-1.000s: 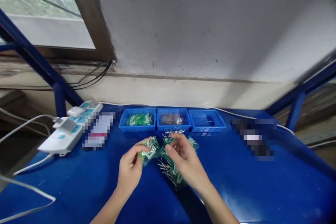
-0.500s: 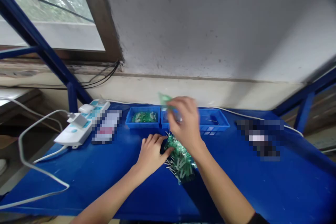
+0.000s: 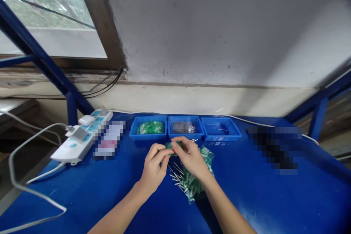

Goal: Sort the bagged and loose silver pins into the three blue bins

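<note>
My left hand [image 3: 155, 166] and my right hand [image 3: 192, 159] meet over the middle of the table, both with fingers closed on a small green plastic packet [image 3: 170, 146]. Fingers cover most of the packet, so its contents cannot be made out. Just below and to the right lies a pile of green packets [image 3: 193, 186] with pale strips in them, partly behind my right hand and wrist. Thin metal rods [image 3: 177, 178] stick out from the left side of this pile.
Three blue bins stand in a row at the back: a left bin [image 3: 148, 138] with green packets, a middle bin [image 3: 186, 136] with clear ones, a right bin [image 3: 221, 138] with thin pieces. Left are a power strip [image 3: 79, 142] and a blurred-out flat object [image 3: 109, 139]; a dark pixelated object [image 3: 274, 150] lies right.
My right hand came down from before the bins with the green packet. My left hand left the pile and now holds the packet too. The middle bin has come into view.
</note>
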Action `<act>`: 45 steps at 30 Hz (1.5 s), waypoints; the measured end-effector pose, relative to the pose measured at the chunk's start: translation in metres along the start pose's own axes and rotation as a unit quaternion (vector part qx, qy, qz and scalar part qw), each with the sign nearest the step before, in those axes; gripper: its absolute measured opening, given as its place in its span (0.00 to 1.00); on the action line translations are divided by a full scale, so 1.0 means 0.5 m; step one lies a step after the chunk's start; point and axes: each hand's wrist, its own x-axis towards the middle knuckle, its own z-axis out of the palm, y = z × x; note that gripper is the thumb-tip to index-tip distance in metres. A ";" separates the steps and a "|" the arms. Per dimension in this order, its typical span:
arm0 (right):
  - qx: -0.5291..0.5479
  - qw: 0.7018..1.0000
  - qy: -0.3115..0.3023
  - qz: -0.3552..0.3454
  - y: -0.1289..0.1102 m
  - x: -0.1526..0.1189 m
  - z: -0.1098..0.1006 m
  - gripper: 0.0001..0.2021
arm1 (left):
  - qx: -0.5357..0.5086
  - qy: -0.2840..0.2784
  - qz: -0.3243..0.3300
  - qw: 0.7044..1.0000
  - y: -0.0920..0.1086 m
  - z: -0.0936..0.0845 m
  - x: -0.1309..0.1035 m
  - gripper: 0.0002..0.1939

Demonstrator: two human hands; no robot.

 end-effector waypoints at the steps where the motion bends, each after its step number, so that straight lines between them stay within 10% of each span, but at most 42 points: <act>1: 0.014 1.000 0.017 -0.004 0.000 -0.001 0.004 0.11 | 0.012 -0.012 0.021 1.000 0.005 0.001 -0.002 0.11; 5: 0.019 0.966 0.245 -0.084 -0.012 -0.002 -0.014 0.17 | 0.031 -0.089 0.042 0.995 0.026 0.011 -0.006 0.10; 10: -0.044 0.785 0.539 -0.304 -0.055 0.020 -0.066 0.11 | 0.046 -0.156 -0.011 0.987 0.026 0.007 0.005 0.10; 14: -0.154 0.849 0.367 -0.347 -0.056 0.047 -0.042 0.10 | 0.023 -0.196 -0.042 0.980 -0.008 -0.026 0.021 0.09; 19: -0.319 0.923 0.065 -0.205 0.008 0.043 -0.002 0.21 | 0.051 -0.282 -0.022 0.958 -0.054 -0.075 0.028 0.11; 28: -0.254 0.946 0.078 -0.187 -0.007 0.005 -0.030 0.11 | 0.061 -0.298 -0.026 0.952 -0.071 -0.071 0.026 0.10; 38: -0.290 0.937 -0.056 -0.185 0.007 -0.007 0.013 0.09 | 0.013 -0.192 -0.096 0.977 -0.074 -0.075 0.035 0.07; 45: -0.279 0.941 -0.032 -0.191 0.002 -0.007 0.014 0.07 | -0.100 -0.158 -0.130 0.974 -0.058 -0.079 0.035 0.07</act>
